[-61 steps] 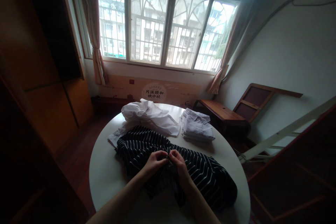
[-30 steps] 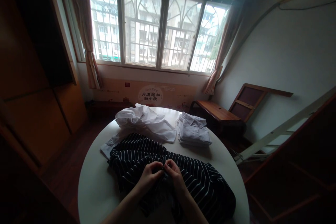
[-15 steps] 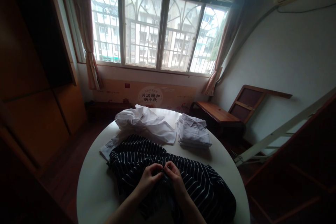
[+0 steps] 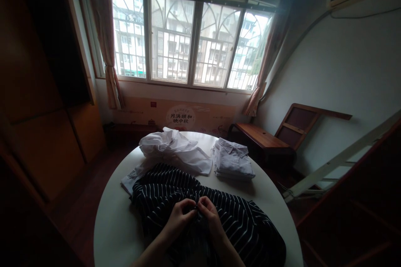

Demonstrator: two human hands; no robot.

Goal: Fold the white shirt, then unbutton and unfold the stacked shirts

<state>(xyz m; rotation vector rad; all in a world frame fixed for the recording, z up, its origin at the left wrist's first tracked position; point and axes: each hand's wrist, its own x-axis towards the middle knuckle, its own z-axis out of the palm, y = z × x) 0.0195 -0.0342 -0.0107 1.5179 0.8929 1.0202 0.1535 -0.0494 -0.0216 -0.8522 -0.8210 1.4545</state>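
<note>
While the left hand and right hand pinch the striped shirt between close-set fingertips, slack cloth could slip free.

- There is only one camera. It sits on the person's head.
- It looks forward and down, over the round counter toward the window.
- The near edge of the counter is very close, at the bottom.
- The far edge lies toward the window wall.
</note>
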